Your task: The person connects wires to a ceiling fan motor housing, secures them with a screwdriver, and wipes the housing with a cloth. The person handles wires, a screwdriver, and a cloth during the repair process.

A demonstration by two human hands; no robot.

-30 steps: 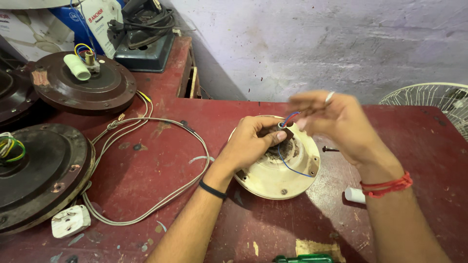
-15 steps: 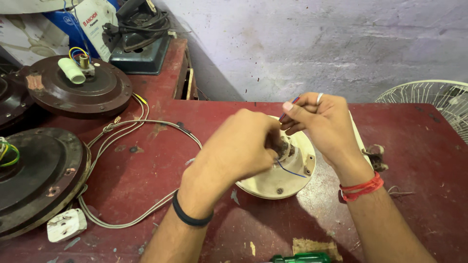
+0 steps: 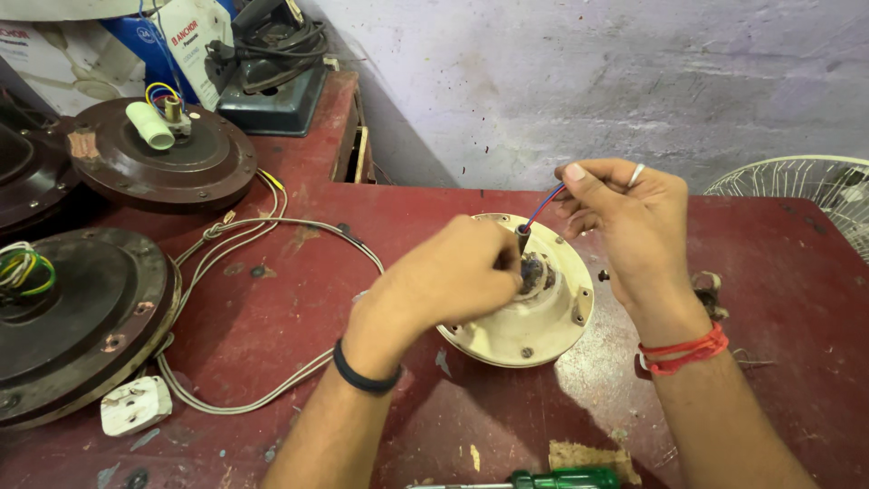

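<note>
A cream-coloured round motor housing (image 3: pixel 529 317) lies flat near the middle of the red desk (image 3: pixel 778 299), and both hands work over its centre. The left hand (image 3: pixel 453 272) is curled closed over the hub of the housing, fingers bent down around the dark central part; just what it grips there is hidden under the fingers. The right hand (image 3: pixel 629 226) is raised just above the far rim of the housing, thumb and fingers pinched shut on thin red and blue wires (image 3: pixel 541 206) that run down from the fingertips to the hub. A red thread band sits on the right wrist and a black band on the left. To the left, well apart from the housing, two dark brown round motor bodies (image 3: pixel 172 167) rest on the desk, with a grey cable (image 3: pixel 272 226) looping between them and a white plug (image 3: pixel 136 406) at its near end. A green-handled screwdriver (image 3: pixel 561 477) lies at the near edge of the desk, and a white wire fan guard (image 3: pixel 806 186) shows at the right edge of the view.
</note>
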